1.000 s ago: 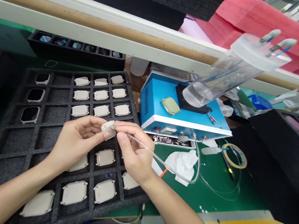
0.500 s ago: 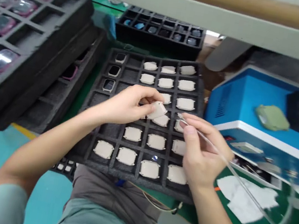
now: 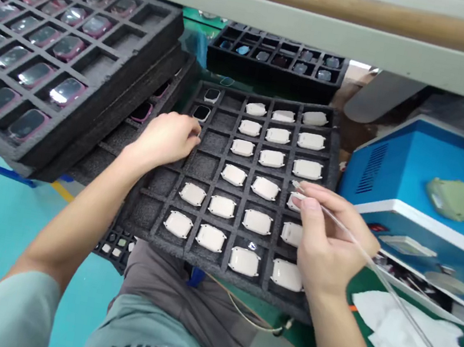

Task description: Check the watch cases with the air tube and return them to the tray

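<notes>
A dark foam tray (image 3: 265,290) lies in front of me, its cells holding white watch cases (image 3: 257,222) with their backs up. At the tray's left edge, my left hand (image 3: 170,137) reaches into the first column, fingers pinched over the third cell from the top. The watch case under them is almost fully hidden. Just above it, a watch case with a dark screen (image 3: 201,113) sits face up. My right hand (image 3: 328,238) is closed around a thin clear tube (image 3: 349,235), whose tip points left over the tray's right column.
Stacked foam trays (image 3: 104,109) with pink-rimmed watch cases stand at left. A blue machine (image 3: 376,169) with a green watch case (image 3: 456,200) on top is at right, with white cloths (image 3: 404,332) before it. A shelf beam (image 3: 261,8) crosses overhead.
My left hand has let go of the white watch case, which now lies in the fifth row, and moved left to the first column. My right hand still holds the tube.
</notes>
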A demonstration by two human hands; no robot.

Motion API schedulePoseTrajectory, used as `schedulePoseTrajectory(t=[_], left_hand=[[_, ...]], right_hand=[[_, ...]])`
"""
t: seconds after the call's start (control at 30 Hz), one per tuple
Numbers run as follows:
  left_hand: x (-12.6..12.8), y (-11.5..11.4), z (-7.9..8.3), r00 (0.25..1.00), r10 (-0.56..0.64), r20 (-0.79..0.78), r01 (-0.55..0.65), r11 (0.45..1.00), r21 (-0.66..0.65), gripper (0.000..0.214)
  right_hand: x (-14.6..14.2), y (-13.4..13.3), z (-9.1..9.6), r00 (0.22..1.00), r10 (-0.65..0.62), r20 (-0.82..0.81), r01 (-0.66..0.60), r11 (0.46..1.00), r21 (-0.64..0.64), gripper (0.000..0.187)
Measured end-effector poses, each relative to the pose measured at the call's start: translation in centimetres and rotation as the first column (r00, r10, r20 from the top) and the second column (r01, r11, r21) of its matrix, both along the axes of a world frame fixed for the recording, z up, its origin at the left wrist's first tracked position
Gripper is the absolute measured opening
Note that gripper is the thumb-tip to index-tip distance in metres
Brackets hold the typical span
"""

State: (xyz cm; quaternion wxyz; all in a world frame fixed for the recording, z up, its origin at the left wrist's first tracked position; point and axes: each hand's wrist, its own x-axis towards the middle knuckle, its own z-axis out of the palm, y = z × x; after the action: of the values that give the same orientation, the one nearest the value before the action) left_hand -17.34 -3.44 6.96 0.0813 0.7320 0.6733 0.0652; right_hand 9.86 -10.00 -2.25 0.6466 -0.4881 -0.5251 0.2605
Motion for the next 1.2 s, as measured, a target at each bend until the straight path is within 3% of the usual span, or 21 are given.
schedulePoseTrajectory(t=[0.1,0.2,0.3,0.37,0.43,0.5,0.57,0.67,0.97,1.2], left_hand=[[0.4,2.4,-0.6,0.96,0.079,-0.268,-0.077,0.997,0.018,0.032],[0.4,3.0,-0.6,0.944,0.119,-0.309,-0.117,0.993,0.025,0.033],[1.4,2.4,0.1,0.986,0.087,-0.143,-0.073,0.992,0.1,0.037],[3.5,2.1,0.2,0.984,-0.076,0.158,0.051,0.986,0.156,0.037],[6.4,1.7,-0.3,0.817,-0.229,0.53,0.18,0.973,0.143,0.03],[9.4,1.3,-1.5,0.57,-0.202,0.797,0.272,0.961,0.048,0.023],[11.4,0.9,-2.9,0.397,-0.07,0.915,0.301,0.952,-0.057,0.022],[12.4,0.3,-4.3,0.273,0.077,0.959,0.273,0.95,-0.154,0.025],[11.7,-0.3,-4.5,0.199,0.096,0.975,0.256,0.956,-0.147,0.029],[11.6,-0.6,-4.4,0.211,0.092,0.973,0.249,0.958,-0.144,0.028]], right_hand=[[0.1,0.0,-0.1,1.0,-0.005,-0.007,0.004,1.0,-0.006,0.017],[0.1,0.0,-0.1,1.0,-0.007,-0.016,0.007,1.0,-0.006,0.017],[-0.1,0.0,0.2,0.999,-0.009,-0.049,0.009,1.0,-0.007,0.017],[-0.2,0.1,0.6,0.996,-0.023,-0.092,0.024,1.0,0.005,0.018],[-0.3,0.3,0.8,0.99,-0.046,-0.13,0.05,0.998,0.027,0.019],[-0.4,0.6,0.9,0.987,-0.069,-0.148,0.077,0.996,0.05,0.02],[-0.3,0.8,0.9,0.988,-0.072,-0.14,0.082,0.994,0.066,0.019],[-0.2,1.0,0.6,0.995,-0.039,-0.097,0.047,0.996,0.078,0.016],[-0.4,0.9,0.6,0.998,-0.031,-0.055,0.036,0.995,0.098,0.014],[-0.5,0.9,0.4,0.998,-0.03,-0.057,0.035,0.995,0.094,0.014]])
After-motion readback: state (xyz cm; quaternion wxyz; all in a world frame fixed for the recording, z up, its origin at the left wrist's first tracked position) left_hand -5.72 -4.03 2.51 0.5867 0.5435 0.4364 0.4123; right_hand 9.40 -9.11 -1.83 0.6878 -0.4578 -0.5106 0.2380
